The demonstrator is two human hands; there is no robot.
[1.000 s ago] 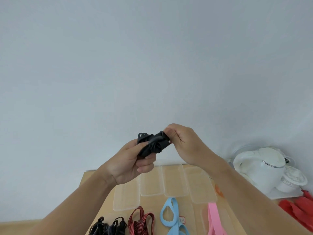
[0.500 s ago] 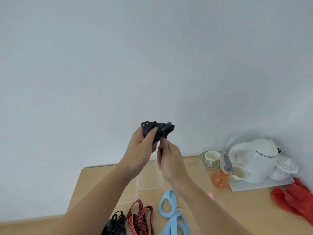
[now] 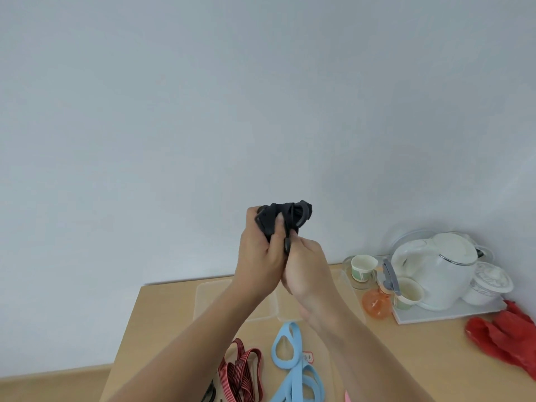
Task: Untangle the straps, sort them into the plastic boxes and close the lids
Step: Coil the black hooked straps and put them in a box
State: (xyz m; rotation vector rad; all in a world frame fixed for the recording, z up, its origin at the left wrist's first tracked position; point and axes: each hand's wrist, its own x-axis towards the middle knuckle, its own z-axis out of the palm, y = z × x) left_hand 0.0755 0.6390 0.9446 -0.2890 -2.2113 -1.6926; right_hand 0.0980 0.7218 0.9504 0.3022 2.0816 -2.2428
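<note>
the black strap bundle (image 3: 293, 216) sticks out above both hands, raised over the table (image 3: 406, 358). the left hand (image 3: 258, 256) clenches its left half, fingers curled round it. the right hand (image 3: 307, 268), pressed against the left, pinches a strand hanging below. both forearms rise from the near edge. the bundle lies left to right, looped end pointing right.

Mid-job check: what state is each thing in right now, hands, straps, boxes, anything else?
black strap, bunched, tangled, held in the air.
left hand, grips the black strap.
right hand, pinches a strand of it from below.
red striped strap, lying folded, untouched.
blue strap, lying looped, untouched.
plastic boxes, lids not closed.
kettle, upright, lid on.
</note>
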